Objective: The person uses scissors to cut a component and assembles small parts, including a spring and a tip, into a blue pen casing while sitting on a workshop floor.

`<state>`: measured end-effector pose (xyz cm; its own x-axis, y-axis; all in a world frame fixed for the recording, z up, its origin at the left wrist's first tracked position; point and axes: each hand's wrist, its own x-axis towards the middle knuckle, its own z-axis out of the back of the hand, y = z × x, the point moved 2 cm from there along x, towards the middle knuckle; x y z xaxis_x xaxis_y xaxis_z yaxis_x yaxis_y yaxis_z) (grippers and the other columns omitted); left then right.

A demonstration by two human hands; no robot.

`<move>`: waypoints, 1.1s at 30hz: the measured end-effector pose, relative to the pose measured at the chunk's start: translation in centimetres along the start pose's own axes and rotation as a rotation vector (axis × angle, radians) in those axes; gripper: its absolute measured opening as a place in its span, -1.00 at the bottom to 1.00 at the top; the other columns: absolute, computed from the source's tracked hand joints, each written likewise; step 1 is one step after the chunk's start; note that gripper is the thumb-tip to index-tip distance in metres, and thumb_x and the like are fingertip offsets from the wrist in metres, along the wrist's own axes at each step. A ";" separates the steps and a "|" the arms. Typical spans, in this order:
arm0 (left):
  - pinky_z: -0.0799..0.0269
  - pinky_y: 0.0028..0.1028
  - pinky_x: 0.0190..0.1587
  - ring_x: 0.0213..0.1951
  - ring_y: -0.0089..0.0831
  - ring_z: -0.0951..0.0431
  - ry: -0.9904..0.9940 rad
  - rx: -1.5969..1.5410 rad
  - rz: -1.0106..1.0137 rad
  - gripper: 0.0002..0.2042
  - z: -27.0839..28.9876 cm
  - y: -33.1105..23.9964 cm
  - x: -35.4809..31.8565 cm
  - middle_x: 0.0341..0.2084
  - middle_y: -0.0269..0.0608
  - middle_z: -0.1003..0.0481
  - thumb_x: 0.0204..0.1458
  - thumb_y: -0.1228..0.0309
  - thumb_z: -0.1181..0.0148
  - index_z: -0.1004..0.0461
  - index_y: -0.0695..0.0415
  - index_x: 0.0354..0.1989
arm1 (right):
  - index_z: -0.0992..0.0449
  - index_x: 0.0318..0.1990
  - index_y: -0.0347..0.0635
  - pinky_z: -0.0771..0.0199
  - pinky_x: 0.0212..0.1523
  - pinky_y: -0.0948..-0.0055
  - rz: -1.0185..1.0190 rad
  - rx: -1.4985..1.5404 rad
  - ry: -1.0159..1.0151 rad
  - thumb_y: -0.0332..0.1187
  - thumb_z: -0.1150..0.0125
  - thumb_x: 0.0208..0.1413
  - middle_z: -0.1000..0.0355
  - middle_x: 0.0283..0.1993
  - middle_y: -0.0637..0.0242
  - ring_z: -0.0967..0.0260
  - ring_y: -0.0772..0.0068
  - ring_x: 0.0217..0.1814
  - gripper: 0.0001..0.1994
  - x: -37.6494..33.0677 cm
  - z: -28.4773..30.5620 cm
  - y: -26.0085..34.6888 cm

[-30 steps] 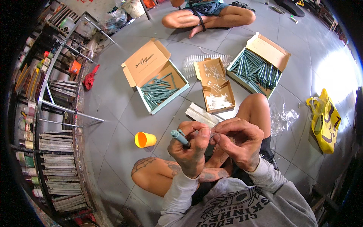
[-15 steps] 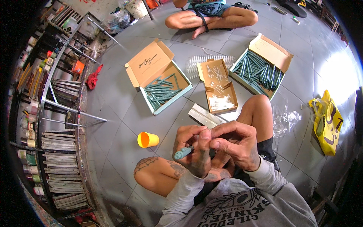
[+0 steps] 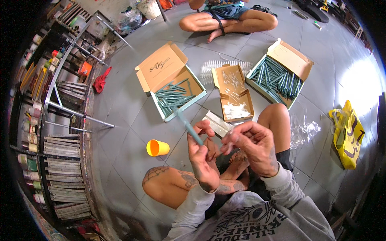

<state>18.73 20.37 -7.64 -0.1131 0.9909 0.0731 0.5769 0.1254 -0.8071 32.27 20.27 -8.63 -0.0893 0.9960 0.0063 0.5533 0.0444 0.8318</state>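
A teal pen (image 3: 189, 127), smeared by motion, slants up and away from my left hand (image 3: 203, 162), which grips its lower end between thumb and fingers. Close beside it, my right hand (image 3: 259, 148) has thumb and fingertips pinched together; whatever lies between them is too small and blurred to name. Beyond my hands, an open box (image 3: 197, 98) on the left holds loose teal pens (image 3: 171, 96). A small brown box (image 3: 248, 98) in the middle contains small clear and white pieces (image 3: 235, 109). The right box (image 3: 290, 103) is filled with more teal pens (image 3: 277, 78).
A pale metal strip (image 3: 217, 123) lies just past my hands, and a yellow cup (image 3: 157, 148) lies on its side at left. Clear plastic (image 3: 303, 130) and a yellow bag (image 3: 348, 136) are at right. A metal-framed rack (image 3: 80, 115) lines the left; another person (image 3: 229, 22) sits opposite.
My hands have drawn apart. The pen, earlier low across my left hand, has swung up to point away from me. My right fingers have come off the left ones.
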 end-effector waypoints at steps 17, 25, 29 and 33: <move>-0.26 -0.64 -0.21 -0.29 -0.65 -0.35 -0.107 0.252 -0.019 -0.69 -1.1 -0.2 -0.4 -0.27 -0.31 -0.47 0.33 0.36 0.10 -0.39 0.28 0.10 | -0.46 -0.12 -0.37 -0.50 -0.06 0.44 0.100 0.016 -0.034 -0.53 -0.19 0.24 -0.45 -0.11 0.19 -0.46 0.47 -0.13 -0.88 -1.4 -1.2 1.3; -0.35 -0.58 -0.12 -0.19 -0.63 -0.43 0.025 0.404 0.074 -0.71 -0.4 -1.0 -0.3 -0.14 -0.28 -0.54 0.26 0.41 -0.14 -0.53 0.30 0.07 | -0.49 -0.17 -0.38 -0.46 -0.03 0.49 0.062 -0.058 0.053 -0.51 -0.18 0.24 -0.40 0.01 0.20 -0.40 0.53 -0.05 -0.90 -0.5 -1.2 2.7; -0.37 -0.59 -0.12 -0.17 -0.61 -0.47 0.127 0.527 -0.012 -0.73 -0.2 -1.8 0.2 -0.20 -0.28 -0.52 0.17 0.46 -0.26 -0.57 0.30 0.01 | -0.49 -0.19 -0.38 -0.48 -0.15 0.54 -0.062 -0.079 0.123 -0.48 -0.18 0.26 -0.43 -0.02 0.21 -0.42 0.56 -0.15 -0.89 -0.3 -0.8 3.8; -0.37 -0.62 -0.15 -0.20 -0.62 -0.47 0.140 0.539 -0.009 -0.71 0.3 -2.3 0.3 -0.18 -0.24 -0.53 0.13 0.46 -0.32 -0.57 0.30 0.00 | -0.49 -0.19 -0.40 -0.49 -0.20 0.57 -0.100 -0.109 0.150 -0.46 -0.18 0.26 -0.44 -0.01 0.18 -0.42 0.57 -0.19 -0.87 -0.4 -0.6 4.3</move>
<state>17.12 20.32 -5.91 0.0136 0.9916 0.1287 0.0767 0.1273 -0.9889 34.18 20.05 -4.75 -0.2661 0.9640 -0.0032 0.4435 0.1254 0.8875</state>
